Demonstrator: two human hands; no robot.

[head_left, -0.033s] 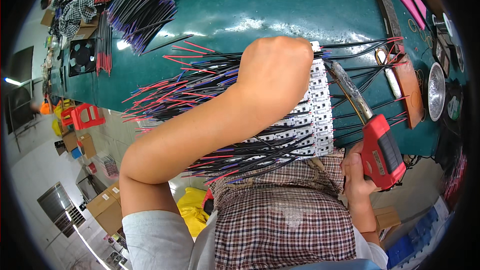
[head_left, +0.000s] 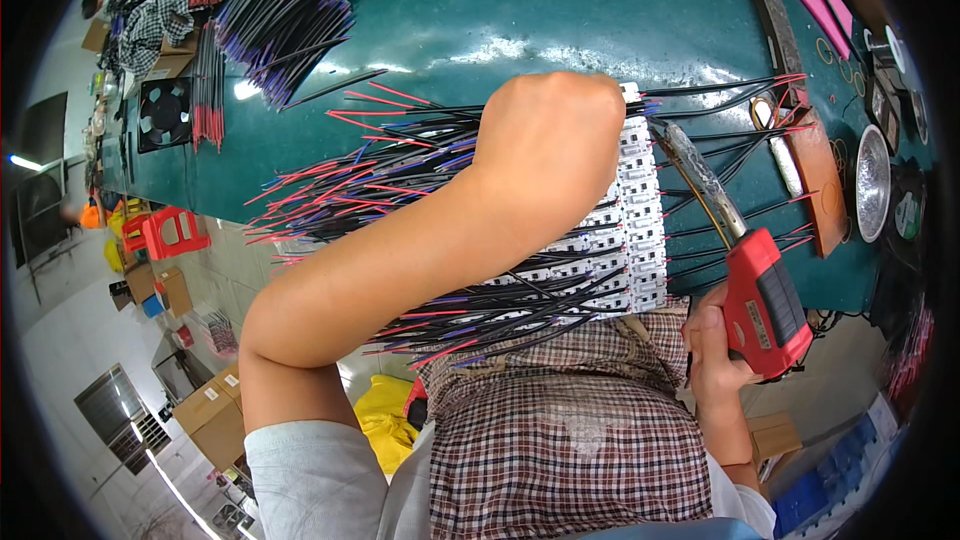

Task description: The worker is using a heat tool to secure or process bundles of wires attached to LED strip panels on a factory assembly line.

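At the upper left of the frame you have a pile of dark wires (head_left: 285, 25), and from left of centre more black and red wires (head_left: 400, 175) run to the white circuit-board panel (head_left: 645, 230) just right of centre. Your left hand (head_left: 552, 145) is over the panel's upper part, knuckles up, its fingertips hidden, so I cannot tell what they grip. At lower right, your right hand (head_left: 712, 345) has its fingers clamped around the red soldering gun (head_left: 765, 305).
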